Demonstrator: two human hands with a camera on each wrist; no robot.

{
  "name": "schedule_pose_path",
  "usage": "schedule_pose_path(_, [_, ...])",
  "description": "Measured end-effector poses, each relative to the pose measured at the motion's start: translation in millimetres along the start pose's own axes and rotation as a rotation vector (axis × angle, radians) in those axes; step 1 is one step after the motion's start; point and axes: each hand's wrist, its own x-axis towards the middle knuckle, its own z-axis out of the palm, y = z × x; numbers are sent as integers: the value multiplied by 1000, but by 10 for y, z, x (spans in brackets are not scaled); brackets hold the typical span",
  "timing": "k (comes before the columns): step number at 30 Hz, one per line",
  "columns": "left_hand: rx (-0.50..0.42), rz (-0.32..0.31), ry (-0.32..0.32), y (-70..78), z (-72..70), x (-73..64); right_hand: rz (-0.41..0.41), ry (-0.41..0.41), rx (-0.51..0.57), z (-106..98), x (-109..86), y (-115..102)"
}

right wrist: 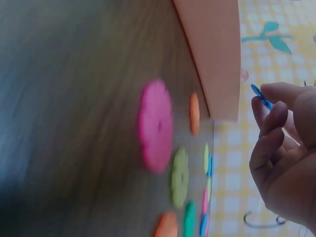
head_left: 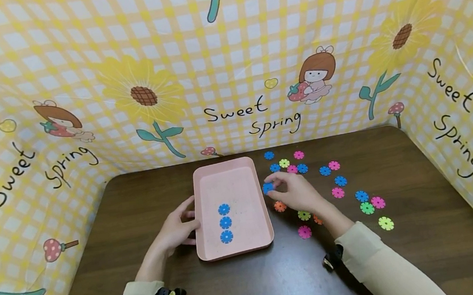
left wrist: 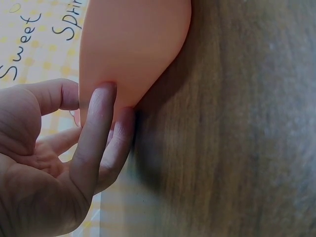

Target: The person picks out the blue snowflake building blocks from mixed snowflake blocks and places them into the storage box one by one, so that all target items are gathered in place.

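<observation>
A pink tray [head_left: 251, 245] lies on the table with three blue snowflake discs [head_left: 225, 222] in a column inside it. At its left side my left hand [head_left: 178, 229] holds the tray wall, thumb at the rim. In the left wrist view the fingers [left wrist: 96, 116] lie on the wall's outer face. Just right of the tray, my right hand [head_left: 297, 192] pinches a blue snowflake disc [head_left: 268, 188] between thumb and finger. The right wrist view shows this held disc [right wrist: 261, 96] edge-on, raised above the table.
Loose snowflake discs in pink, green, orange and blue lie right of the tray, among them a pink disc [head_left: 304, 232], an orange disc [head_left: 279, 206] and a yellow-green disc [head_left: 386, 223]. A checked cloth [head_left: 225, 59] surrounds the brown table [head_left: 246, 290] at the back and sides.
</observation>
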Motion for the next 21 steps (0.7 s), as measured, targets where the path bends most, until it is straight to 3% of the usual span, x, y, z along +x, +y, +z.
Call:
schedule_pose_path(10, [-1,2,0,1,1,-12,-38,-10,44,306,217,-221])
schedule_pose_path(21, [-12,-4,7,-8,1,-6,-52,-82,-12,574,444,-453])
